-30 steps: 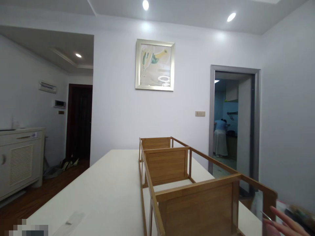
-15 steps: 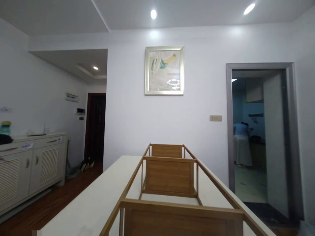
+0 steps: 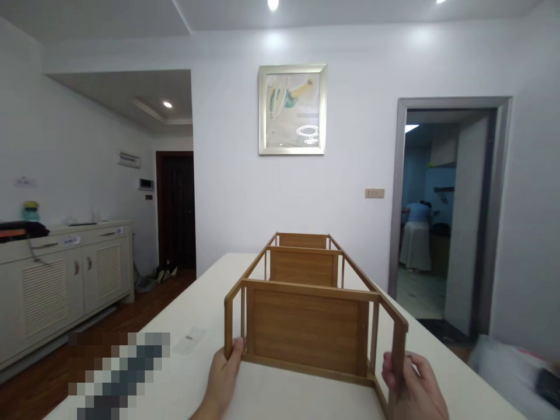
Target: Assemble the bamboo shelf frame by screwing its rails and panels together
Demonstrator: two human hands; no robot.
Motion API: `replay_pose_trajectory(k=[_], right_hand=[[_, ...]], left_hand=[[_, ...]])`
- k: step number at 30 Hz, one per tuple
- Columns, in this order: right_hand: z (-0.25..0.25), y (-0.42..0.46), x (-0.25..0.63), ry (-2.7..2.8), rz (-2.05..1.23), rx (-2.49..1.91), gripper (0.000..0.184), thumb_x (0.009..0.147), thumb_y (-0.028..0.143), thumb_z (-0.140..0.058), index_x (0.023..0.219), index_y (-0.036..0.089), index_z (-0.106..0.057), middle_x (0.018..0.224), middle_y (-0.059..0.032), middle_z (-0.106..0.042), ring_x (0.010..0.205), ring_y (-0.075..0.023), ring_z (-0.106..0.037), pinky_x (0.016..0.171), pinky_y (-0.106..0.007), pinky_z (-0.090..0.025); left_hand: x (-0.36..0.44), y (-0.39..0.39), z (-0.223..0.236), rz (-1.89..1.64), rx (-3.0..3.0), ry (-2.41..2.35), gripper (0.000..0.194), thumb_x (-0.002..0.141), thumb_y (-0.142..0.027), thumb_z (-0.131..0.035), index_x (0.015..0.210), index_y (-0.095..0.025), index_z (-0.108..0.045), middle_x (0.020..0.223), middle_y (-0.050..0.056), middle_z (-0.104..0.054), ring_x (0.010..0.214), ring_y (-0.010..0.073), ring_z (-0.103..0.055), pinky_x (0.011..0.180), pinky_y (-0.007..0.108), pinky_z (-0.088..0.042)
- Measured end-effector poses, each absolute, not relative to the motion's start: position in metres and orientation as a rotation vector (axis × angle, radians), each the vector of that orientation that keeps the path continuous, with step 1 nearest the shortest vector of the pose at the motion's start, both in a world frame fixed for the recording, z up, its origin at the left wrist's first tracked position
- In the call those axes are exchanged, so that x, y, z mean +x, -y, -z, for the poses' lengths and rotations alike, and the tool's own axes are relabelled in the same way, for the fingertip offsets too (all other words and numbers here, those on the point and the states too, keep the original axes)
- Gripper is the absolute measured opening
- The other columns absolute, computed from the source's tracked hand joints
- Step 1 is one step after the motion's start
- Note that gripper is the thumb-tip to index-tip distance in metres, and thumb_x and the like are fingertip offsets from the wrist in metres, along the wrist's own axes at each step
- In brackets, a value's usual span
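A brown wooden shelf rack (image 3: 308,326) lies on its side along the white table (image 3: 192,373), its several panels standing upright and its near end toward me. My left hand (image 3: 222,373) is closed round the near left post, thumb up along its inner side. On the other side, my right hand (image 3: 413,379) grips the near right post, with fingers on both sides of it. The far end of the rack points at the wall below a framed picture (image 3: 292,109).
A white louvred cabinet (image 3: 65,286) stands along the left wall, a bottle (image 3: 30,211) on top. At right, a doorway (image 3: 394,198) shows a person (image 3: 417,233) bent over in the other room. A clear plastic bag (image 3: 503,367) sits by the table's right side. A pixelated patch covers the lower left.
The view has tilted down, bringing the rack's near end and both my hands into sight. Both hands now hold its near posts.
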State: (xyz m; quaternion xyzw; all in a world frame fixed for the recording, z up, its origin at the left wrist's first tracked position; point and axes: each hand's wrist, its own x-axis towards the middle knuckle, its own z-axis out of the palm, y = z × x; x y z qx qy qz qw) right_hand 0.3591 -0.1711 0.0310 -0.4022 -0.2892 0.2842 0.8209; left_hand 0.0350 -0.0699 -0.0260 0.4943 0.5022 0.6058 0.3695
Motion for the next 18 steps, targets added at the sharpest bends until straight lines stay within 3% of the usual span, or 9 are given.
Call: replay_pose_trajectory(k=[10,14,18], right_hand=[[-0.023,0.165,0.34,0.573,-0.598,-0.819,0.053,0.061,0.063,-0.081,0.081,0.022,-0.055,0.068,0.0023,-0.062,0.055,-0.0096,-0.049,0.053,-0.022,-0.043],[-0.02,0.163,0.331,0.625,-0.57,-0.817,0.048,0.068,0.062,-0.077,0.078,0.021,-0.055,0.069,0.0019,-0.063,0.056,-0.0097,-0.049,0.054,-0.023,-0.042],[-0.018,0.162,0.318,0.669,-0.575,-0.825,0.045,0.071,0.061,-0.076,0.076,0.021,-0.056,0.071,0.0003,-0.065,0.058,-0.0115,-0.052,0.055,-0.024,-0.043]], left_hand=[[0.037,0.021,0.03,-1.559,1.305,-1.265,0.066,0.064,-0.086,-0.054,0.051,-0.025,-0.034,0.043,-0.008,-0.027,0.043,0.0095,-0.026,0.046,0.026,-0.019],[0.036,0.005,0.028,-1.554,1.326,-1.313,0.068,0.063,-0.089,-0.051,0.048,-0.026,-0.033,0.041,-0.007,-0.029,0.042,0.0101,-0.028,0.045,0.026,-0.022],[0.033,-0.009,0.021,-1.548,1.374,-1.387,0.067,0.068,-0.088,-0.046,0.046,-0.025,-0.036,0.038,-0.005,-0.033,0.04,0.0133,-0.035,0.047,0.03,-0.032]])
